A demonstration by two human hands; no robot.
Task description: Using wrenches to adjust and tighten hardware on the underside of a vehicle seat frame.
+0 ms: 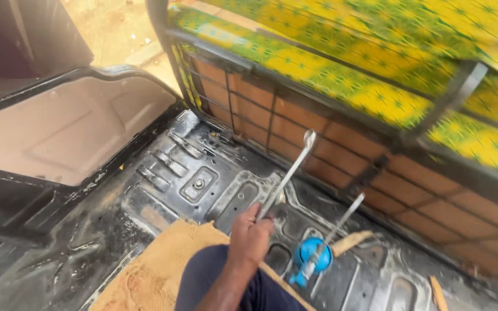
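Gripping a long silver spanner (286, 175) by its lower end, the right hand (250, 236) angles it up toward the seat frame (318, 124) (the ring end nearly reaches the frame). Below the frame lies a blue-handled screwdriver (318, 256). The left hand is out of view.

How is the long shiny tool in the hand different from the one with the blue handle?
The silver spanner is all bare metal; the blue-handled tool has a blue grip. The spanner is gripped by one hand and raised; the blue-handled tool lies unheld on the black metal floor. The spanner looks longer. Both have slim metal shafts.
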